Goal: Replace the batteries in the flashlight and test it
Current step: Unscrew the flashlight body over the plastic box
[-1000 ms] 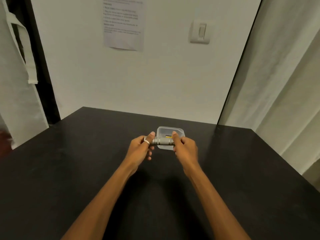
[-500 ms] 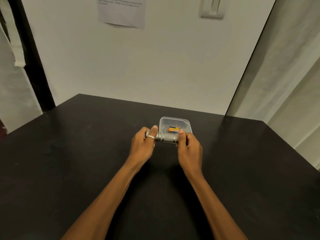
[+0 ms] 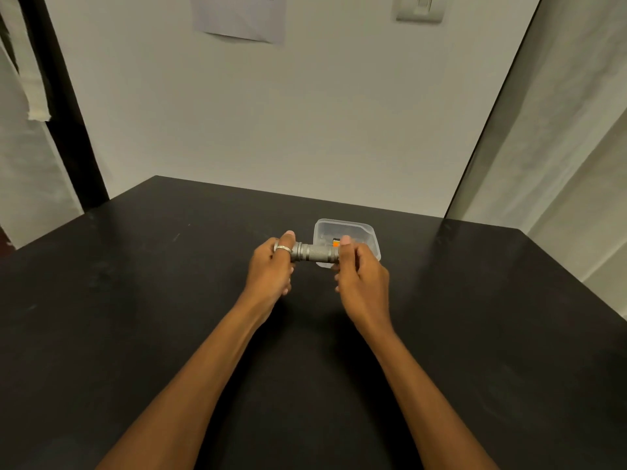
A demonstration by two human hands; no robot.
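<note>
Both ends of the flashlight (image 3: 315, 253) are buried in the left hand (image 3: 271, 266) and right hand (image 3: 361, 273), the orange thing (image 3: 335, 244) in the clear tub (image 3: 359, 232) is too small to identify, and the wall paper (image 3: 239, 16) and switch (image 3: 420, 8) are cropped at the top.

Bare forearms (silver ring (image 3: 282, 247), left)

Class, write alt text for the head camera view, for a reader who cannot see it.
Two bare hands hold a small grey metal flashlight level above a black table, the left hand gripping one end and the right hand the other. Just behind it sits a clear plastic container holding something orange and black, against a pale wall.
</note>
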